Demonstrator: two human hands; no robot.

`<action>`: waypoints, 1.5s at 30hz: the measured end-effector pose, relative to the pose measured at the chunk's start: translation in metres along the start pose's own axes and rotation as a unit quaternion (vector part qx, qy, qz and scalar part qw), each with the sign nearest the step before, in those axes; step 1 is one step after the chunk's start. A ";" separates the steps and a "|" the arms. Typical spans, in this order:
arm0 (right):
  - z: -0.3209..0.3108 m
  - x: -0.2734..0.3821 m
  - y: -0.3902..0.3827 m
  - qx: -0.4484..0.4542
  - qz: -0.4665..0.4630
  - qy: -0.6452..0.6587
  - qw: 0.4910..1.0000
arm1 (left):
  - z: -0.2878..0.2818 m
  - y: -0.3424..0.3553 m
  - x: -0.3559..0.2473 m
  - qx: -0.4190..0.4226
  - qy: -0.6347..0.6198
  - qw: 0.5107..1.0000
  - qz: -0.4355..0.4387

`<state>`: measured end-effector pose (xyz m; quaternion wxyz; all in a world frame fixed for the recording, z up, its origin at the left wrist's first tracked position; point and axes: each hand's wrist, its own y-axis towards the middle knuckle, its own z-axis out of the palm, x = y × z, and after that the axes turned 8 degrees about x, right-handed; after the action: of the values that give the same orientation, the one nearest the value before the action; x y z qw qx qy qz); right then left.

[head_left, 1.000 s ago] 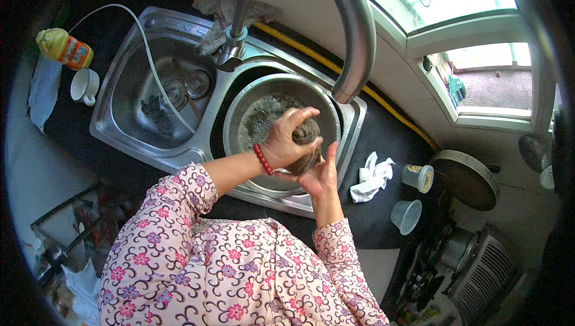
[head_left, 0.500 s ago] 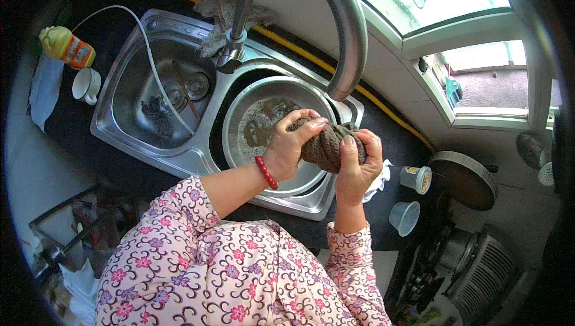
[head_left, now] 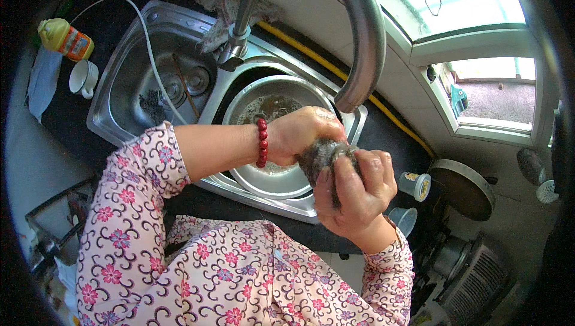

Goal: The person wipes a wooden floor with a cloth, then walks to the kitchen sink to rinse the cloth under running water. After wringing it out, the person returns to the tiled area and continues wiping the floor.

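Observation:
A wet, dark grey-brown cloth (head_left: 326, 157) is bunched between my two hands, over the right edge of a round metal basin (head_left: 251, 176). My left hand (head_left: 305, 131), with a red bead bracelet at its wrist, is closed on the cloth's upper end. Gripping the lower right side with bent fingers is my right hand (head_left: 356, 191). The basin stands in the right bowl of a steel double sink (head_left: 209, 95) and holds murky, foamy water (head_left: 272, 107). Part of the basin is hidden behind my hands and left forearm.
A curved faucet (head_left: 365, 44) arches over the basin. A white hose (head_left: 150, 56) runs into the left bowl. A yellow bottle (head_left: 64, 39) and white mug (head_left: 84, 78) stand at left. Plastic tubs (head_left: 414, 186) and a round lid (head_left: 461, 188) are at right.
My left hand has rolled over, its back now upward, and my left forearm has swung up and outward. My right hand has moved lower and turned. The cloth is twisted more tightly.

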<state>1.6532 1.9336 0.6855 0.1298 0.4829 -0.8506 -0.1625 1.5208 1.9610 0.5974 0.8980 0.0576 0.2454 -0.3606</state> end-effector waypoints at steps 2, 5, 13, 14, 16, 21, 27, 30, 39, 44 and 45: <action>0.002 0.000 -0.001 0.015 -0.007 0.009 1.000 | 0.000 0.000 -0.007 0.002 0.068 0.997 -0.030; 0.005 0.004 -0.002 0.059 -0.010 0.056 0.997 | -0.011 -0.002 -0.004 0.042 0.241 0.969 -0.020; 0.077 0.016 -0.039 0.058 0.068 0.160 0.983 | -0.067 -0.009 0.040 -0.062 0.256 0.924 -0.279; 0.089 0.018 -0.047 0.082 0.103 0.166 0.977 | -0.088 -0.019 0.063 -0.050 0.305 0.937 -0.165; 0.106 0.015 -0.062 0.069 0.175 0.213 0.959 | -0.080 -0.027 0.069 -0.205 0.117 0.954 -0.184; 0.106 0.027 -0.091 -0.174 0.520 0.555 0.625 | -0.097 -0.068 0.066 -0.320 -0.089 0.943 -0.004; 0.130 0.017 -0.191 -0.005 0.681 0.376 0.628 | -0.103 -0.128 0.045 -0.349 -0.076 0.933 -0.050; 0.134 0.015 -0.185 -0.020 0.687 0.369 0.626 | -0.099 -0.141 0.050 -0.375 -0.075 0.921 -0.080; 0.166 -0.002 -0.198 -0.152 0.657 0.440 0.593 | -0.114 -0.111 0.064 -0.372 -0.036 0.913 -0.165; 0.117 -0.002 -0.155 -0.192 0.582 0.461 0.642 | -0.125 -0.117 0.073 -0.318 -0.094 0.917 -0.220; 0.110 -0.006 -0.153 -0.179 0.579 0.445 0.660 | -0.123 -0.115 0.072 -0.304 -0.108 0.918 -0.231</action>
<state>1.7339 1.8814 0.5236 0.6447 -0.1245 -0.7536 0.0307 1.4388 1.8668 0.4639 0.7850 -0.3156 0.2511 -0.4702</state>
